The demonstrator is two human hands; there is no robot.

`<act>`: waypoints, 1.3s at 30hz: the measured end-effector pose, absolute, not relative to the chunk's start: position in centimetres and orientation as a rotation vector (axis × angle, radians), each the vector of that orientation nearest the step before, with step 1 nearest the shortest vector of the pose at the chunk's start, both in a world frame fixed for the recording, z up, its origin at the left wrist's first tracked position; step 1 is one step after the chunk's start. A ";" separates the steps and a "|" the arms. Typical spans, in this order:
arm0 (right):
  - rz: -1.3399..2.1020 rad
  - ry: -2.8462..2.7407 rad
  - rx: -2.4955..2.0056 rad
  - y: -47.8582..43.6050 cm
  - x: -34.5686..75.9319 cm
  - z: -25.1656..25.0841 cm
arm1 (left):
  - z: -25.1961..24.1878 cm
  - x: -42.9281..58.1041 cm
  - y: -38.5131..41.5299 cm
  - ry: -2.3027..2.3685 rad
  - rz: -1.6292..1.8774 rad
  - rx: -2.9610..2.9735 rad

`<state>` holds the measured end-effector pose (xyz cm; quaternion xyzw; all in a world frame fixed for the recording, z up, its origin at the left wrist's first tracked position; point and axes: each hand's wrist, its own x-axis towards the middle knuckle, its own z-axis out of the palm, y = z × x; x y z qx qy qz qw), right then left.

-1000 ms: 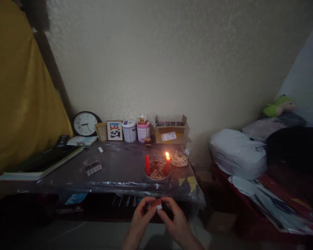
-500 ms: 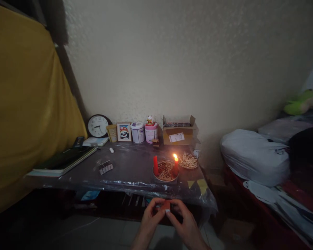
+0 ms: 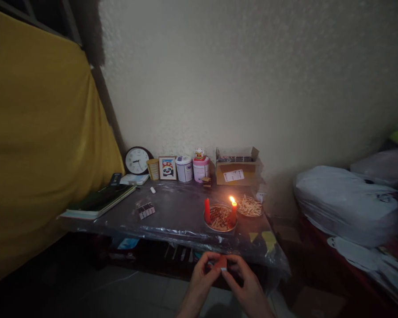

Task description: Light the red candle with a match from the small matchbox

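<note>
Between the fingertips of my left hand [image 3: 201, 276] and my right hand [image 3: 243, 278] is a small matchbox [image 3: 222, 262], reddish on top with a pale end. Both hands pinch it just in front of the table's near edge. Beyond them on the table stands a round metal dish [image 3: 220, 229] with dark and pale bits in it. An unlit red candle [image 3: 207, 211] rises at its left side, and a lit red candle [image 3: 234, 214] burns at its right. A second dish heaped with matchsticks [image 3: 250, 206] lies behind the lit candle.
Several small boxes [image 3: 147, 210] lie in a row on the plastic-covered table [image 3: 179, 207]. Along the wall are a clock [image 3: 137, 160], a framed panda picture [image 3: 167, 168], tins [image 3: 184, 169] and an open cardboard box [image 3: 237, 173]. White bags [image 3: 346, 203] sit at the right.
My view has turned slightly left, so the whole scene sits further right. Both hands keep the same pinch on the matchbox, and the same candle burns.
</note>
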<state>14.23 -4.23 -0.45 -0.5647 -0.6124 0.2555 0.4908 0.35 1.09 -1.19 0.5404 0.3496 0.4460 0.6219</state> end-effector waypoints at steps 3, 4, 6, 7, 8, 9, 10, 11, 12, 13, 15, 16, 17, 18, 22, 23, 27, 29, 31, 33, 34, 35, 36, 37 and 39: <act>0.612 -1.488 -1.374 -4.1 14.3 -0.8 | -1.2 0.4 1.2 0.776 1.015 1.240; 0.599 -1.488 -1.377 -4.1 14.3 -0.8 | -1.2 0.3 1.2 0.763 1.006 1.241; 0.574 -1.495 -1.379 -4.0 14.3 -0.9 | -1.4 0.3 1.4 0.750 0.993 1.242; 0.567 -1.501 -1.378 -4.0 14.3 -0.9 | -1.5 0.3 1.4 0.751 0.993 1.239; 0.564 -1.505 -1.379 -4.0 14.3 -0.8 | -1.5 0.3 1.4 0.753 0.991 1.234; 0.563 -1.508 -1.379 -4.0 14.3 -0.8 | -1.6 0.3 1.5 0.757 0.989 1.226; 0.567 -1.511 -1.379 -4.0 14.3 -0.7 | -1.6 0.2 1.5 0.758 0.986 1.220; 0.578 -1.515 -1.379 -4.0 14.3 -0.7 | -1.6 0.2 1.4 0.757 0.982 1.217; 0.591 -1.520 -1.378 -4.0 14.3 -0.7 | -1.5 0.2 1.4 0.753 0.980 1.220; 0.607 -1.525 -1.378 -4.0 14.3 -0.6 | -1.4 0.2 1.3 0.750 0.978 1.226; 0.635 -1.532 -1.377 -4.0 14.3 -0.5 | -1.2 0.2 1.2 0.763 0.991 1.237; 0.643 -1.535 -1.380 -4.0 14.3 -0.5 | -1.1 0.3 1.1 0.780 1.001 1.240; 0.647 -1.538 -1.382 -4.0 14.3 -0.4 | -0.9 0.3 1.0 0.794 1.006 1.243; 0.647 -1.541 -1.383 -4.0 14.3 -0.4 | -0.8 0.3 0.9 0.804 1.011 1.244; 0.643 -1.545 -1.379 -4.1 14.3 -0.3 | -0.6 0.4 0.9 0.807 1.021 1.265; 0.653 -1.546 -1.371 -4.2 14.3 -0.2 | -0.6 0.4 0.9 0.805 1.024 1.274; 0.664 -1.549 -1.359 -4.2 14.2 -0.2 | -0.8 0.5 0.9 0.801 1.041 1.275; 0.652 -1.543 -1.378 -4.2 14.2 -0.2 | -0.9 0.5 0.9 0.796 1.039 1.257; 0.654 -1.539 -1.383 -4.2 14.2 -0.1 | -1.0 0.5 0.9 0.787 1.028 1.251; 0.655 -1.537 -1.379 -4.2 14.3 -0.1 | -1.0 0.4 0.9 0.786 1.022 1.253; 0.652 -1.535 -1.381 -4.2 14.3 -0.1 | -1.0 0.4 0.9 0.790 1.017 1.253; 0.646 -1.535 -1.384 -4.2 14.3 -0.1 | -0.9 0.4 0.9 0.795 1.013 1.248; 0.642 -1.536 -1.390 -4.2 14.3 -0.1 | -0.9 0.4 0.8 0.798 1.011 1.239; 0.640 -1.538 -1.394 -4.2 14.3 -0.1 | -0.8 0.4 0.8 0.797 1.010 1.232; 0.641 -1.540 -1.392 -4.1 14.4 -0.2 | -0.7 0.4 0.7 0.789 1.011 1.222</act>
